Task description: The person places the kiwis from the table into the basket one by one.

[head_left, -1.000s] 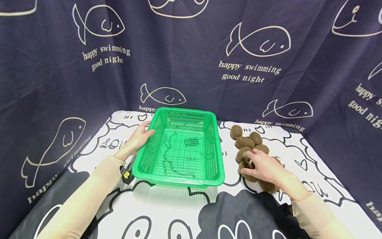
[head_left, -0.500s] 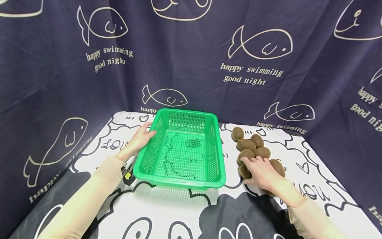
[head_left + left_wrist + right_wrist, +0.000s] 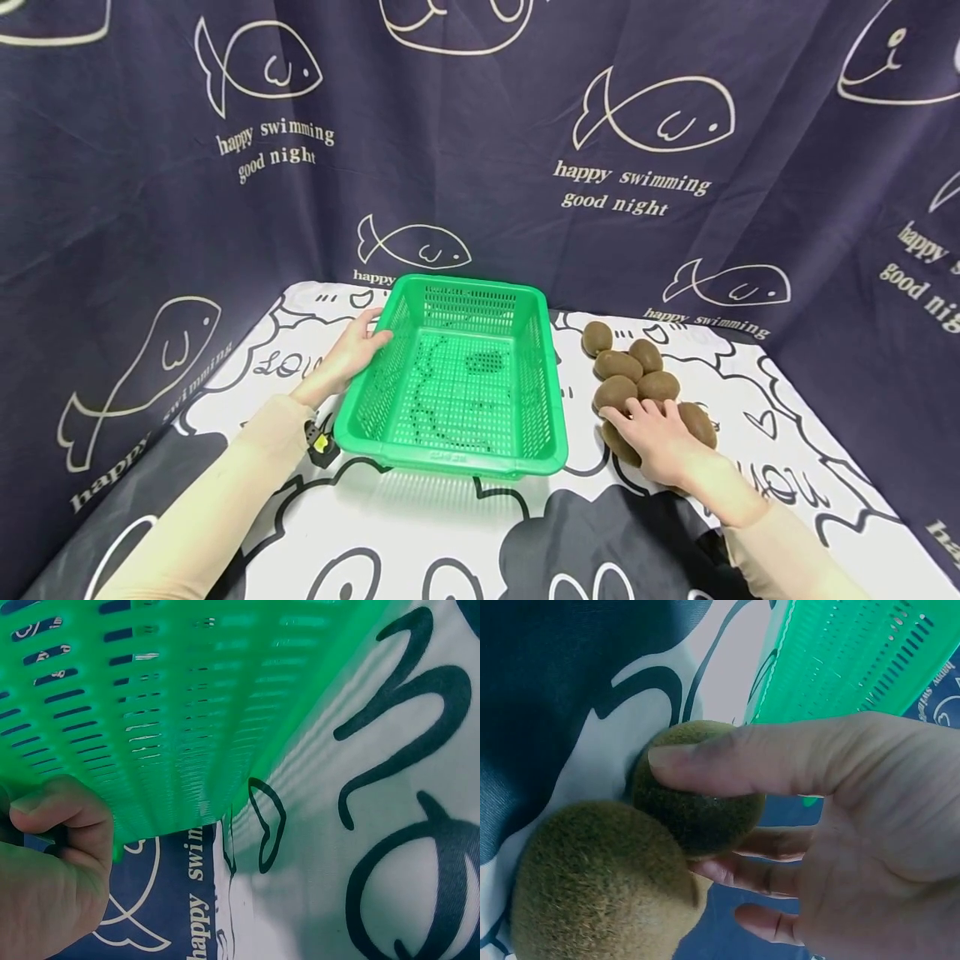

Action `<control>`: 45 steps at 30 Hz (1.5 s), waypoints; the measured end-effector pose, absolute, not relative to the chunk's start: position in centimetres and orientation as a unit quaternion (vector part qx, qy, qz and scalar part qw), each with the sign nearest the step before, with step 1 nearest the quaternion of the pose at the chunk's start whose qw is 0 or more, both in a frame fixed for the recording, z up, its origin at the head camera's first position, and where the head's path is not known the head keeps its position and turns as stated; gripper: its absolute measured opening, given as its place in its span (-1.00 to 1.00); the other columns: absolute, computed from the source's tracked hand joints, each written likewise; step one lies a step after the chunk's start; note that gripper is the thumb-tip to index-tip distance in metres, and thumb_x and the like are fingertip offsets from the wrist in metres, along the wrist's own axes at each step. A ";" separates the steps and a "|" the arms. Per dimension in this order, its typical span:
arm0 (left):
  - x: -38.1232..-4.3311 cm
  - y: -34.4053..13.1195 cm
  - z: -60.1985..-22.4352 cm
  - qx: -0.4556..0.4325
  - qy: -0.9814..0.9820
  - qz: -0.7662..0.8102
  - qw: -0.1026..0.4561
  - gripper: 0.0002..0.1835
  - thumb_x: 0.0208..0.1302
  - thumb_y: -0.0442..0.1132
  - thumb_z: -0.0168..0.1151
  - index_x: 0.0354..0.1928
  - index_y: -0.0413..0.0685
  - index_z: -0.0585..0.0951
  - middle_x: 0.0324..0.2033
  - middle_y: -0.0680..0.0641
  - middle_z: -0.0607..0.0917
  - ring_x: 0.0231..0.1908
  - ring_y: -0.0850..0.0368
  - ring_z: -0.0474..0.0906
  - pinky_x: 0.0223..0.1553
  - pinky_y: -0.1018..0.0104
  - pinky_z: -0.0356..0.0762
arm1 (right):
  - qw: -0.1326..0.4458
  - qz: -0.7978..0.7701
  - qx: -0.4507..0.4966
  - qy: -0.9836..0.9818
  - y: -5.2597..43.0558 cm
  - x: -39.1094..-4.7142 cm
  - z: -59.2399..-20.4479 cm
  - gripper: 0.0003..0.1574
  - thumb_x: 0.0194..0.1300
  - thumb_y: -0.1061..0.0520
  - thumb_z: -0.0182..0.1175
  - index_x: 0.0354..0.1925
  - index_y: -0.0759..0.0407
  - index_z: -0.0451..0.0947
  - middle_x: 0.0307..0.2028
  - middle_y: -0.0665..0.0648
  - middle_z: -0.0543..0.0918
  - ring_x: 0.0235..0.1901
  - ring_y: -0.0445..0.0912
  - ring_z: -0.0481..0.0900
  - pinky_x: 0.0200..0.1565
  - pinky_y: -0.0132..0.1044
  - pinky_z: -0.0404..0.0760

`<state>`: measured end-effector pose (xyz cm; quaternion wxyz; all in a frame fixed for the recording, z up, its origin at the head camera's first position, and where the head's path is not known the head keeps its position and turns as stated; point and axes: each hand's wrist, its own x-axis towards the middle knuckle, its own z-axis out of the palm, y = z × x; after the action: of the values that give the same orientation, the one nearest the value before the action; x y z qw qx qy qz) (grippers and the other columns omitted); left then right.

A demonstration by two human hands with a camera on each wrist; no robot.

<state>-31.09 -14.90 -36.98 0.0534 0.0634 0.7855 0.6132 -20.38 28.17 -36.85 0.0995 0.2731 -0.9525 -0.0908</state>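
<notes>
My left hand (image 3: 351,346) grips the left rim of a green plastic basket (image 3: 450,461); its thumb curls over the rim in the left wrist view. Nothing lies inside the basket. Over at the right, my right hand (image 3: 663,442) is on a group of brown kiwis, fingertips among them. In the right wrist view, its thumb lies across one kiwi (image 3: 697,817) with fingers curled behind, pinching it. A larger-looking kiwi (image 3: 596,885) sits right beside that one. From the head view, the held kiwi (image 3: 619,443) shows left of the hand, which hides part of the group.
Several other kiwis (image 3: 617,365) lie loosely clustered beyond the right hand. A small black object with a yellow patch (image 3: 321,442) sits by the left wrist. A dark curtain (image 3: 495,167) with fish drawings hangs behind the table, over which a patterned white and dark cloth (image 3: 420,517) is spread.
My right hand has shifted slightly at the near kiwis, and its thumb has closed on one, which has turned a little. The left hand has stayed on the basket rim.
</notes>
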 end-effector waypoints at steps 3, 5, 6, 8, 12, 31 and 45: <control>-31.2 -14.9 -37.0 0.066 0.786 0.612 0.047 -0.41 0.32 -0.25 -0.09 0.35 0.00 0.02 -0.07 -0.43 0.48 -0.20 -0.35 0.52 -0.28 -0.05 0.63 | 0.089 -0.091 0.271 -0.954 28.1 -20.6 -36.7 -0.30 -0.28 0.11 0.42 -0.07 0.02 0.40 -0.37 0.07 0.43 -0.33 0.07 0.42 -0.35 0.01 0.30; -31.2 -15.0 -37.0 0.067 0.790 0.608 0.043 -0.41 0.31 -0.25 -0.09 0.35 0.00 0.03 -0.09 -0.41 0.49 -0.22 -0.32 0.54 -0.31 -0.01 0.64 | 0.081 -0.090 0.267 -0.956 28.1 -20.8 -36.6 -0.26 -0.37 0.10 0.45 -0.09 0.03 0.41 -0.39 0.07 0.43 -0.34 0.07 0.42 -0.36 -0.01 0.29; -31.3 -15.0 -37.1 0.068 0.790 0.608 0.043 -0.41 0.31 -0.25 -0.09 0.35 -0.01 0.03 -0.09 -0.41 0.49 -0.22 -0.31 0.54 -0.32 -0.01 0.64 | 0.075 -0.088 0.264 -0.957 28.0 -20.8 -36.5 -0.23 -0.41 0.10 0.46 -0.09 0.05 0.42 -0.39 0.08 0.44 -0.33 0.07 0.42 -0.36 0.00 0.29; -31.4 -15.0 -37.1 0.067 0.790 0.608 0.044 -0.41 0.31 -0.25 -0.08 0.35 -0.01 0.03 -0.08 -0.41 0.49 -0.21 -0.32 0.54 -0.31 -0.02 0.64 | 0.062 -0.084 0.260 -0.960 27.9 -21.0 -36.4 -0.15 -0.50 0.08 0.47 -0.08 0.07 0.42 -0.38 0.09 0.46 -0.33 0.07 0.43 -0.35 0.00 0.29; -31.4 -15.1 -37.2 0.065 0.788 0.610 0.048 -0.41 0.31 -0.25 -0.08 0.35 0.00 0.02 -0.05 -0.42 0.48 -0.18 -0.33 0.53 -0.29 -0.05 0.63 | 0.037 -0.076 0.253 -0.964 27.7 -21.1 -36.4 -0.06 -0.52 -0.01 0.47 -0.01 0.11 0.42 -0.32 0.12 0.52 -0.30 0.09 0.47 -0.31 0.03 0.29; -31.0 -14.9 -36.8 0.059 0.784 0.617 0.047 -0.41 0.30 -0.26 -0.07 0.35 0.00 0.04 -0.07 -0.44 0.48 -0.18 -0.37 0.51 -0.27 -0.10 0.61 | -0.015 -0.011 0.287 -0.958 27.8 -21.4 -36.2 -0.03 -0.51 0.14 0.42 0.04 0.18 0.37 -0.14 0.01 0.48 -0.36 -0.11 0.49 -0.31 -0.23 0.52; -31.1 -14.9 -37.0 0.048 0.789 0.610 0.048 -0.39 0.32 -0.23 -0.07 0.36 0.01 0.00 -0.05 -0.40 0.48 -0.18 -0.33 0.53 -0.26 -0.06 0.62 | 0.074 0.098 0.313 -0.942 27.3 -23.0 -35.0 0.00 -0.52 0.16 0.49 0.03 0.29 0.34 -0.11 0.16 0.52 -0.13 -0.03 0.49 -0.07 -0.11 0.54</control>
<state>-31.10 -14.90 -36.96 0.0480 0.0484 0.7892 0.6104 -22.96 27.34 -35.01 0.0737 0.3128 -0.9419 0.0982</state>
